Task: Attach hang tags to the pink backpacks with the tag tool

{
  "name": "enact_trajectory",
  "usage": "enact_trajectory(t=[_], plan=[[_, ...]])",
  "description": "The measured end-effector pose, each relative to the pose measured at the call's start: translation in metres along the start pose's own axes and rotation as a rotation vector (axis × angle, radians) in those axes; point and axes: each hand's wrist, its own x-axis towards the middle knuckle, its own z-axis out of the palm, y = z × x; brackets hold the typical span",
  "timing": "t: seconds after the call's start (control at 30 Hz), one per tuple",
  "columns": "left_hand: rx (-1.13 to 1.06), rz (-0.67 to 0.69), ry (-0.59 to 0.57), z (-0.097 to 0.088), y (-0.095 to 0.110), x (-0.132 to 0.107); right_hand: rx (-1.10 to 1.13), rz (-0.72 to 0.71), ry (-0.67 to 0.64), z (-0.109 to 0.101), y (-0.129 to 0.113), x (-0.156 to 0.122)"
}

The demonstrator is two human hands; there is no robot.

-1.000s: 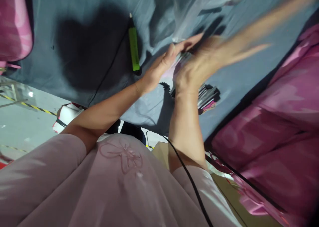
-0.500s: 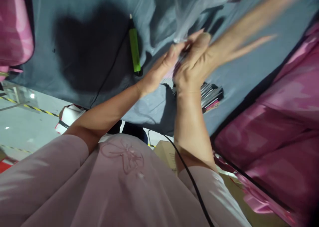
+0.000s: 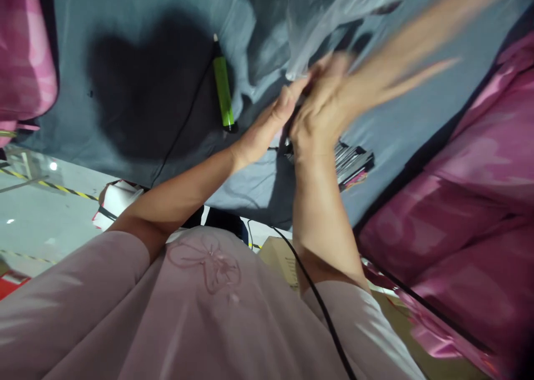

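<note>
My left hand (image 3: 273, 116) is at the table's middle, thumb up and fingers closed at the lower end of a clear plastic bag (image 3: 302, 38). Close against it, my right hand (image 3: 319, 113) is curled and partly blurred, with its back towards me. Something dark lies between the two palms, mostly hidden, and I cannot make out what it is. Beside my right wrist lies a stack of thin dark and silvery flat pieces (image 3: 354, 163) with a pink edge. A green pen-shaped tool (image 3: 223, 88) with a pale tip and black ends rests left of my hands.
A grey-blue cloth (image 3: 67, 124) covers the table. Pink padded material (image 3: 442, 213) stands along the right, and a pink patterned item (image 3: 25, 52) at the left. A black cable (image 3: 321, 299) crosses my shirt. Below is a cardboard box (image 3: 279, 257). A smeared skin-toned shape (image 3: 417, 46) stretches to the upper right.
Both hands stay together with only slight movement. The lower end of the plastic bag has shifted a little left and down. Less of the pale pink area between the hands shows.
</note>
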Motion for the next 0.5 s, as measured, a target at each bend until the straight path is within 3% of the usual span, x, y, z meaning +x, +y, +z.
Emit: enact_trajectory(t=[0.1,0.27,0.37,0.5], plan=[[-0.014,-0.018,0.018,-0.004,-0.002,0.004,-0.054,-0.03,0.206,-0.008,0.0,-0.003],[0.106,0.002,-0.09,-0.016,-0.008,0.01,-0.06,-0.001,0.18,-0.028,0.009,-0.005],[0.166,0.097,-0.139,-0.019,-0.011,0.011,-0.071,-0.094,0.208,-0.031,0.009,-0.019],[0.073,0.16,-0.134,-0.015,-0.011,0.009,-0.123,-0.239,-0.075,-0.034,0.011,-0.04]])
